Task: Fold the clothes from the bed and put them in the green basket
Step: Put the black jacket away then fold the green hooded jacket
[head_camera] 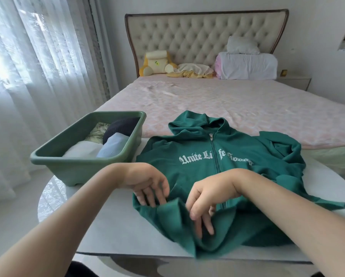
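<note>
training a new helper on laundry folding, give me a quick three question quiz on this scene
1. True or false: the green hoodie lies inside the green basket.
2. The basket stands on the: A) bed B) white table C) floor
3. Which part of the hoodie do the left hand and right hand touch?
Key: 1 false, it lies spread on the table, front up. 2 B. 3 its bottom edge, the one nearest the camera.
</note>
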A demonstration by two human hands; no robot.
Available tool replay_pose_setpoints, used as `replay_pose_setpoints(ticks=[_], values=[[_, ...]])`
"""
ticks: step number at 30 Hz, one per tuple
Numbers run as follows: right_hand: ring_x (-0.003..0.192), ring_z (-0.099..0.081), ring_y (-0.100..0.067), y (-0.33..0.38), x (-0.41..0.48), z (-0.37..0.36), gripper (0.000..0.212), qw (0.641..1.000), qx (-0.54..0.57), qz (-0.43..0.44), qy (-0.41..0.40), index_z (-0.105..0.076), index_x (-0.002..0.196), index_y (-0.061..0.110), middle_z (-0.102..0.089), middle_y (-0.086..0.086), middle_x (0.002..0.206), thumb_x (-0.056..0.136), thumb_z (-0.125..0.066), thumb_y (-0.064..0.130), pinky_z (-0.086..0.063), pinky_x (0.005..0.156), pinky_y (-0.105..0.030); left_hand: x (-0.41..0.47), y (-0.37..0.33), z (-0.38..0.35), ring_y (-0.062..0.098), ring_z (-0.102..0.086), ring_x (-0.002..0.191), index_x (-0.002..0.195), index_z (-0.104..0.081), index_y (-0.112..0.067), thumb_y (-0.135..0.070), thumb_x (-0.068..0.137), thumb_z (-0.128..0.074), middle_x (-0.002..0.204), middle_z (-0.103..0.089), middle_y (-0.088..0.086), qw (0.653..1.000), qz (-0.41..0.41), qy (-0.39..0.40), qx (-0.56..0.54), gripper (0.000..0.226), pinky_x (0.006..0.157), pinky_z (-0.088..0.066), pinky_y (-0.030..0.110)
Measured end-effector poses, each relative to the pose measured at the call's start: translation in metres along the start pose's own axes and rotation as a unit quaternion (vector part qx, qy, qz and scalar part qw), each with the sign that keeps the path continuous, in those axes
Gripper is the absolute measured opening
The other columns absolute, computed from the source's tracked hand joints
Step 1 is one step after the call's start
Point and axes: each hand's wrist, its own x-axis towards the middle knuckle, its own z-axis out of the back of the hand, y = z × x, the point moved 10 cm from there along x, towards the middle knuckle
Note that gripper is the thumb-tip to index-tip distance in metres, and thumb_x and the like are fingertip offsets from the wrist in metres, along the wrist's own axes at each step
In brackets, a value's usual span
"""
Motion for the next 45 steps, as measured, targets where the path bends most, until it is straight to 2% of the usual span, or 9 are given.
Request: replay_pose_setpoints(ticks=[4,8,12,15,26,30,36,40,45], values=[[0.07,-0.067,-0.021,0.012,0.012,0.041,0.026,0.984,0.065,0.071,-0.147,-0.069,0.114,0.019,-0.075,-0.005,0.105,0.099,-0.049,0.011,-0.048,0.048,-0.025,-0.004,-0.02,0.056,0.011,-0.06,0.07,0.084,-0.061,-0.019,0.008,0.079,-0.038,0.083,-0.065,-0.003,0.931,-0.103,-0.324,0.135,0.036,0.062,-0.045,0.024],[0.093,-0.066,-0.014,-0.007,0.014,0.092,0.03,0.906,-0.114,-0.002,-0.407,-0.07,0.113,0.029,-0.069,0.012,0.102,0.091,-0.057,0.014,-0.047,0.067,-0.013,0.012,0.004,0.059,0.024,-0.042,0.122,0.132,-0.048,-0.022,-0.011,0.09,-0.05,0.13,-0.042,0.005,0.872,0.011,-0.346,0.345,0.044,0.103,-0.037,0.031],[0.152,-0.018,-0.017,-0.025,0.051,0.072,0.103,0.92,-0.208,-0.052,-0.329,-0.02,0.159,0.024,-0.022,0.001,0.164,0.079,-0.081,0.044,-0.021,0.122,-0.034,0.018,0.006,0.049,0.031,-0.032,0.129,0.148,-0.029,-0.023,-0.021,0.093,-0.049,0.138,-0.031,0.01,0.871,0.035,-0.344,0.35,0.059,0.109,-0.034,0.041],[0.153,0.018,-0.016,-0.04,0.072,0.046,0.132,0.93,-0.255,-0.108,-0.243,0.008,0.16,0.03,0.015,0.006,0.167,0.068,-0.081,0.064,-0.001,0.123,-0.059,0.01,-0.007,0.053,0.026,-0.033,0.125,0.139,-0.049,-0.031,-0.02,0.095,-0.04,0.132,-0.037,0.003,0.838,0.003,-0.393,0.379,0.046,0.107,-0.035,0.042],[0.132,-0.05,-0.014,-0.027,0.046,0.087,0.059,0.896,-0.138,-0.045,-0.419,-0.043,0.148,0.027,-0.051,0.003,0.148,0.094,-0.06,0.044,-0.038,0.109,-0.027,-0.01,0.023,0.07,0.031,-0.054,0.123,0.139,-0.035,0.002,-0.046,0.098,-0.049,0.137,-0.05,0.013,0.795,0.193,-0.452,0.356,0.065,0.086,-0.048,0.037],[0.127,-0.052,-0.018,0.005,0.04,0.105,0.057,0.85,-0.171,0.052,-0.496,-0.048,0.144,0.025,-0.043,0.007,0.15,0.09,-0.053,0.007,-0.04,0.108,-0.033,-0.005,0.002,0.063,0.028,-0.062,0.102,0.099,-0.055,-0.011,-0.014,0.092,-0.051,0.114,-0.062,0.007,0.817,0.111,-0.445,0.348,0.009,0.072,-0.046,0.031],[0.138,-0.043,-0.015,0.015,0.063,0.116,0.075,0.844,-0.295,0.044,-0.447,-0.04,0.149,0.039,-0.036,0.014,0.156,0.085,-0.058,0.004,-0.042,0.107,-0.038,0.015,-0.017,0.021,0.017,-0.063,0.086,0.093,-0.073,-0.021,-0.011,0.09,-0.055,0.089,-0.07,-0.006,0.931,-0.086,-0.286,0.211,0.021,0.076,-0.049,0.024],[0.122,-0.054,-0.02,-0.001,0.063,0.12,0.057,0.826,-0.405,-0.033,-0.39,-0.055,0.136,0.045,-0.057,0.01,0.131,0.092,-0.05,0.009,-0.044,0.093,-0.033,-0.013,-0.001,0.057,0.014,-0.06,0.076,0.079,-0.071,-0.021,0.008,0.077,-0.036,0.078,-0.065,-0.008,0.907,-0.091,-0.401,0.094,0.046,0.066,-0.049,0.022],[0.119,-0.058,-0.02,-0.015,0.051,0.126,0.037,0.828,-0.391,-0.083,-0.393,-0.067,0.122,0.04,-0.065,0.01,0.128,0.093,-0.051,0.024,-0.045,0.098,-0.033,-0.009,0.037,0.074,0.028,-0.057,0.102,0.133,-0.043,-0.018,-0.013,0.09,-0.05,0.119,-0.053,0.011,0.855,0.09,-0.424,0.285,0.044,0.085,-0.049,0.037]])
